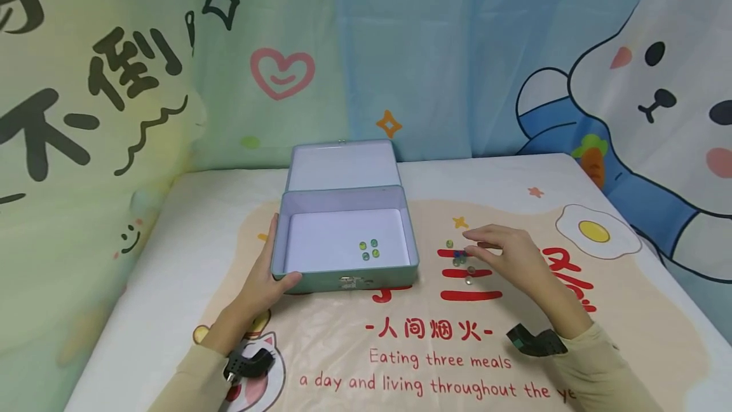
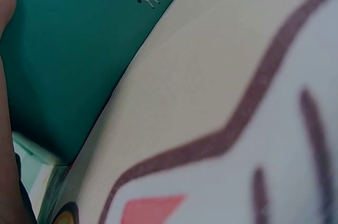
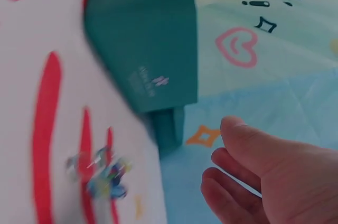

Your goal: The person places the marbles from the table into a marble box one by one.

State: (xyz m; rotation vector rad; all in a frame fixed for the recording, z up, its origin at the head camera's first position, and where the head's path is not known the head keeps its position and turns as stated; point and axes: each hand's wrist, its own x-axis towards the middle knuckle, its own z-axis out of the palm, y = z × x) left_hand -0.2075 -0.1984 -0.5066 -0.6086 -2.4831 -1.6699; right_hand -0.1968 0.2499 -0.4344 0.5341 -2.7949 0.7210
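Okay, left hand (image 1: 258,285) has the green box (image 1: 320,283) by its front-left corner: thumb at the front, fingers along the left side. Right hand (image 1: 511,258) is raised just beside the loose beads (image 1: 456,261), thumb and fingers apart, nothing visible between them in the right wrist view.

Loose set: roughly half a dozen, clear, blue and yellow-green, strung out across the red print just right of the box. Exact count unclear; some bunch together and blur in the right wrist view.

Box sits flat on the counter (image 1: 337,348), lid (image 1: 343,167) folded back at the rear. Inside: four greenish beads (image 1: 375,253) in a tight two-by-two cluster, right of centre on the box floor. Rest of the visible floor is bare.

Status, my read: partway. Done: box open and steadied, four beads in it. Left: the loose ones out on the counter, none visibly picked up. Right hand is placed for a pinch but not gripping, I'd say.

Further out: printed cloth over the counter, egg print (image 1: 595,232) off to the right, curtain (image 1: 400,49) with a big rabbit (image 1: 617,88) behind.
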